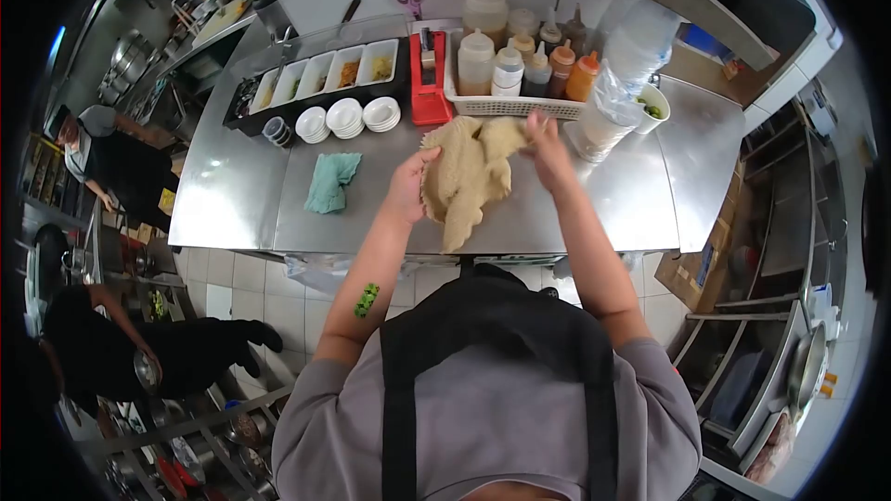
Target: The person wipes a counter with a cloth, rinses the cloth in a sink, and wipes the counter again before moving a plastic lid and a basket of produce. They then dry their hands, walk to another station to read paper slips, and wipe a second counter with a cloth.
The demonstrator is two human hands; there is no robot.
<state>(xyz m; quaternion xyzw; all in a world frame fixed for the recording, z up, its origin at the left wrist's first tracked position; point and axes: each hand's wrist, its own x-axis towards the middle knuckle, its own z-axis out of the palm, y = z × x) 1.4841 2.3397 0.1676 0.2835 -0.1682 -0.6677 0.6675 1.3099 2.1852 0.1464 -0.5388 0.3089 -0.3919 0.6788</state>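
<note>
A crumpled beige cloth (457,172) hangs between my two hands above the steel counter (353,232). My left hand (408,184) is closed on its left edge. Up at the cloth's top right corner, my right hand (546,144) grips it, the fingers slightly blurred. Just behind the cloth are a red device (429,102) and a white basket (515,108) of squeeze bottles. A folded green cloth (331,182) lies on the counter to the left of my left hand.
Stacked white dishes (345,117) and a black tray (243,122) of condiment containers stand at the back left. Plastic-wrapped cups (603,116) and a white tub (653,109) are on the right. Two people (121,153) (158,343) are at the far left.
</note>
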